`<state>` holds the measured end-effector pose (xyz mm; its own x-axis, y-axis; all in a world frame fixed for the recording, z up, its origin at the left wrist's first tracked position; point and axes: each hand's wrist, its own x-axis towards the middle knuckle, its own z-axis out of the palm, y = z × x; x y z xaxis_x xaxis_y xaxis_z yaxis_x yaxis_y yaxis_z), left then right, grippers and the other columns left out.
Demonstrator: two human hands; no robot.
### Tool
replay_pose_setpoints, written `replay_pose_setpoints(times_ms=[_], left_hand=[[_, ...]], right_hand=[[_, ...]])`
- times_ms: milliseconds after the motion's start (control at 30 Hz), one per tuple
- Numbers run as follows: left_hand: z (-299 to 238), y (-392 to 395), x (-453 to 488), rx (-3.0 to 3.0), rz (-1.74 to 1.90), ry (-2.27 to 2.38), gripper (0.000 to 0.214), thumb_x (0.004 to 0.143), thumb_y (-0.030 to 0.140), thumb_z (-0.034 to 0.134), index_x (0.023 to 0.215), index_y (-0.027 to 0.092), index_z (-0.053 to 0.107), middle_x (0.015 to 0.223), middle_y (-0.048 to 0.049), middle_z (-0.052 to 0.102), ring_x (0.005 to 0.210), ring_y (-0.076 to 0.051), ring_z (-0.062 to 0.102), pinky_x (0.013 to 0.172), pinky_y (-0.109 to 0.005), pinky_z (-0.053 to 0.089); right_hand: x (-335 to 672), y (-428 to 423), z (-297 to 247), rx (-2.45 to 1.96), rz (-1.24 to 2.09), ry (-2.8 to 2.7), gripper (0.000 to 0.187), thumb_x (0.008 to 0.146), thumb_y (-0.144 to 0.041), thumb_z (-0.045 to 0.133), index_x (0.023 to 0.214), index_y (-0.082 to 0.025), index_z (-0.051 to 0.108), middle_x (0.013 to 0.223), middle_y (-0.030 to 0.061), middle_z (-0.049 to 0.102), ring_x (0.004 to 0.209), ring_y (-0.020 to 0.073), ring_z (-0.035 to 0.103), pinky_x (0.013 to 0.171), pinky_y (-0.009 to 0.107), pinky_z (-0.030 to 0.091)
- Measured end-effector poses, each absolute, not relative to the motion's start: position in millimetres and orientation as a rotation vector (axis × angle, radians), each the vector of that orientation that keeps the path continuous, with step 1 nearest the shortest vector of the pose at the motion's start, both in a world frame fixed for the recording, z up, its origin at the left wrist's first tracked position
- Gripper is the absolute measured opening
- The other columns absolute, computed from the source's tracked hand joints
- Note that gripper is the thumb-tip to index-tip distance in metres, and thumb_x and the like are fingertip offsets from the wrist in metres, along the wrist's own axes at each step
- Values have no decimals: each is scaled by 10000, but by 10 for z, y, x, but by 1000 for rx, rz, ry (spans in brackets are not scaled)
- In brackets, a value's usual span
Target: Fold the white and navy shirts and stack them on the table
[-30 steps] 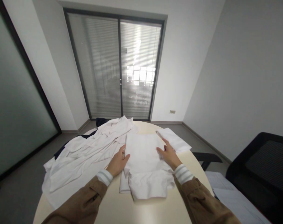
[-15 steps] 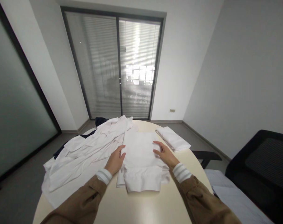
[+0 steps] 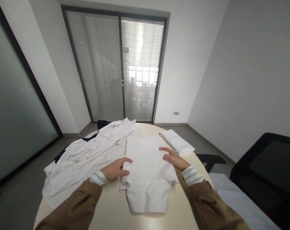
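A partly folded white shirt (image 3: 145,161) lies on the table in front of me, its narrower end pointing toward me and hanging close to the table's near side. My left hand (image 3: 116,167) rests at the shirt's left edge, thumb and fingers apart, fingertips on the cloth. On the opposite edge, my right hand (image 3: 174,158) touches the cloth with fingers stretched out and the thumb spread from them. A heap of rumpled white shirts (image 3: 94,153) lies just left of my left hand. Beyond my right hand sits a folded white garment (image 3: 177,141).
The round pale table (image 3: 121,214) carries all the cloth. Dark clothing (image 3: 102,124) peeks out behind the heap. At the right stands a black mesh chair (image 3: 266,172), with white cloth (image 3: 238,201) near its seat. A glass door with blinds (image 3: 99,70) is ahead.
The near end of the shirt has slid toward me and lies flatter. My left hand has moved back toward me onto the edge; my right hand has shifted slightly right and nearer.
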<state>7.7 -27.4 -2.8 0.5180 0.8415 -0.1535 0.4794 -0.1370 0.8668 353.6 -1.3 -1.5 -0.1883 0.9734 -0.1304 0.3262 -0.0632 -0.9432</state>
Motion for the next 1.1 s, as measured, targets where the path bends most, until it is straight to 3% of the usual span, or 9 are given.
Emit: replay_pose_setpoints(times_ms=[167, 267, 367, 467, 567, 700, 833, 967, 1100], left_hand=[[31, -328, 46, 1901, 417, 1135, 633, 661, 350, 714, 1255, 179, 584, 772, 37, 572, 728, -173, 541, 694, -260, 424], [25, -350, 31, 1922, 378, 1095, 719, 639, 399, 768, 1302, 206, 568, 908, 5, 639, 849, -207, 586, 781, -272, 451], [-10, -355, 14, 1938, 351, 1045, 751, 600, 412, 815, 1297, 252, 586, 1122, -26, 655, 1020, -246, 594, 907, -291, 440], [-47, -355, 14, 1999, 379, 1096, 669, 594, 364, 813, 1233, 273, 640, 1202, -36, 644, 1093, -271, 576, 982, -325, 408], [-54, -362, 21, 2036, 398, 1111, 625, 614, 325, 788, 1225, 289, 656, 1203, -39, 652, 1091, -277, 579, 993, -347, 404], [-18, -383, 25, 2066, 455, 1070, 392, 707, 325, 722, 1098, 300, 739, 1103, -30, 705, 1036, -272, 615, 962, -348, 427], [-43, -384, 13, 2062, 491, 1033, 307, 807, 302, 618, 1084, 283, 749, 1109, -34, 721, 1032, -258, 625, 965, -338, 422], [-197, -337, 17, 2131, 512, 1087, 350, 840, 274, 567, 1160, 276, 709, 1147, -62, 680, 1090, -253, 590, 1014, -356, 390], [-335, -300, 93, 2207, 636, 1155, 356, 898, 271, 485, 1200, 247, 672, 1112, -99, 639, 1088, -256, 572, 1014, -381, 396]], right_hand=[[3620, -39, -31, -1289, 1270, -1733, 734, 700, -295, 721, 1394, -237, 488, 1172, 66, 676, 1018, 246, 641, 881, 374, 530], [3659, -12, -97, -1203, 1140, -1887, 870, 634, -310, 819, 1424, -235, 462, 1408, 88, 535, 1258, 281, 516, 1092, 428, 400], [3657, 10, -133, -1198, 992, -1956, 806, 682, -348, 798, 1411, -210, 482, 1450, 107, 490, 1327, 297, 451, 1167, 474, 284], [3637, -20, -98, -1189, 971, -1929, 805, 743, -404, 756, 1456, -236, 422, 1479, 104, 460, 1335, 297, 446, 1160, 493, 292], [3654, -95, -19, -1226, 1124, -1921, 963, 738, -448, 764, 1535, -265, 257, 1480, 112, 460, 1278, 289, 512, 1117, 485, 366], [3715, -203, 85, -1238, 1226, -2036, 1074, 631, -441, 849, 1528, -257, 289, 1528, 96, 399, 1370, 307, 411, 1170, 483, 276], [3690, -266, 136, -1152, 1364, -2091, 918, 585, -347, 874, 1418, -274, 495, 1459, 62, 491, 1336, 310, 453, 1160, 458, 306], [3607, -224, 39, -1150, 1436, -2017, 658, 646, -304, 810, 1272, -255, 616, 1166, 51, 671, 1072, 279, 632, 960, 412, 507], [3570, -106, -132, -1235, 1151, -2005, 535, 685, -277, 758, 1207, -243, 650, 1072, 43, 686, 929, 249, 648, 864, 382, 532]])
